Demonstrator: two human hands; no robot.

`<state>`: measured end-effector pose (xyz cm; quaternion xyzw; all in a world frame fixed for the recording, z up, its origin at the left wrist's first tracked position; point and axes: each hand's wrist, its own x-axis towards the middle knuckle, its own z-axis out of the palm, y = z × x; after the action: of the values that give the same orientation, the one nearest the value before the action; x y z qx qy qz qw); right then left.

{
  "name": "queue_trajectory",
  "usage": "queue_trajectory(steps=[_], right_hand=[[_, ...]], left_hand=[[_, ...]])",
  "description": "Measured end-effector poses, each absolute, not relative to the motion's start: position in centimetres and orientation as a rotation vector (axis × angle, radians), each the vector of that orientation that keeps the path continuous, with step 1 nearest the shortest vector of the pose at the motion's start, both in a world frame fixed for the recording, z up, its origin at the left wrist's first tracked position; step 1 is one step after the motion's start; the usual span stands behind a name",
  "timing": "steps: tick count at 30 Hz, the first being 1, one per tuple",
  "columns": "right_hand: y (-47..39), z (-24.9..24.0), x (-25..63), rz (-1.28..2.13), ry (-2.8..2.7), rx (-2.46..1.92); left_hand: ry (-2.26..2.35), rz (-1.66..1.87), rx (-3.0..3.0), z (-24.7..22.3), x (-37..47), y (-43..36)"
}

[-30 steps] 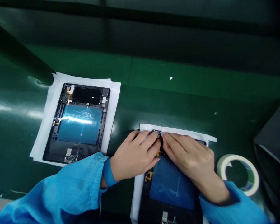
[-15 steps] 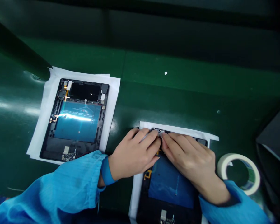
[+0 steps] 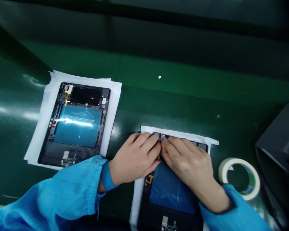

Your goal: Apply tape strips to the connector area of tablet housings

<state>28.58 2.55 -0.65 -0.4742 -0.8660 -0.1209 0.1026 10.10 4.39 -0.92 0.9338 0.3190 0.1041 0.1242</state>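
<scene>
An opened black tablet shell (image 3: 168,218) with a blue panel (image 3: 174,189) lies on white sheets in front of me. My left hand (image 3: 135,157), a blue band at its wrist, rests over the shell's upper left corner with its fingers bent and close together. My right hand (image 3: 190,158) meets it there, its fingertips pressed together by a small white piece (image 3: 162,137) at the top edge. What either set of fingertips grips is too small and covered to make out. A second opened tablet (image 3: 75,125) lies on white sheets (image 3: 114,99) to the left.
A roll of cream tape (image 3: 223,170) lies to the right of my right hand. Beyond it stands a dark grey object (image 3: 281,134) with a cable. A small white scrap (image 3: 159,77) is on the green surface, and a dark post (image 3: 19,53) rises at the left.
The whole view has shifted slightly, so things on the table appear a little further left. Both hands keep the same place and pose at the shell's upper left corner.
</scene>
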Motion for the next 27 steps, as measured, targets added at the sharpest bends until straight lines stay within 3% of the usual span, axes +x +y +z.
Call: queue_trajectory(steps=[27], right_hand=[[1.1, -0.2, 27.8, -0.356, -2.670, -1.543]], left_hand=[[0.949, 0.406, 2.628, -1.0, 9.6, 4.5]])
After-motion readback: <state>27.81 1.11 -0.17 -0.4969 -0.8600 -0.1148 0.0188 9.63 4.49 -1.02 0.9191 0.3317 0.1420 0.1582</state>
